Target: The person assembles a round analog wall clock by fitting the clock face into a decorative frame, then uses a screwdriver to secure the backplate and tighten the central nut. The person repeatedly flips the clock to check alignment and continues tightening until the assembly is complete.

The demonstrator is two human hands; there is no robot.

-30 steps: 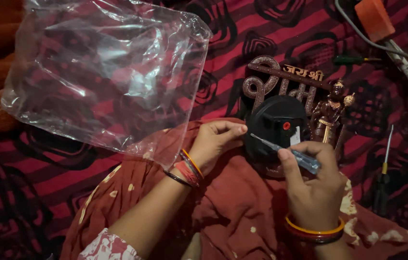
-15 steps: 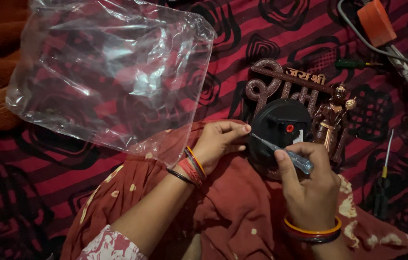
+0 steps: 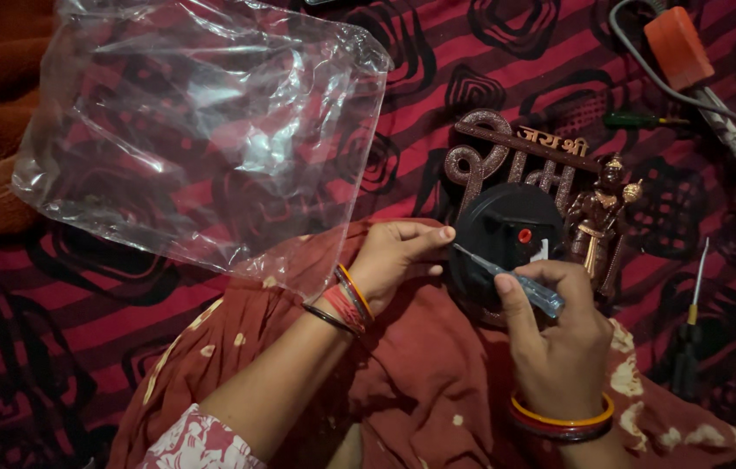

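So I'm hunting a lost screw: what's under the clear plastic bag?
Through the clear plastic bag only the red-and-black patterned cloth shows, with no screw visible. Glare and creases blur some patches, so a small part there could go unseen.

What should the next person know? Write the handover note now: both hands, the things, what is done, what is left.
Left hand: fingertips against the rim of the black round case; whether it has a grip on it is unclear.
Right hand: grip shut on the small screwdriver, tip at the case's left edge.
The case sits on the brown ornament on the person's lap.
Clear plastic bag lies to the left, a spare screwdriver to the right.
Done: the tool is at the case.
Left: the case is not off the ornament.
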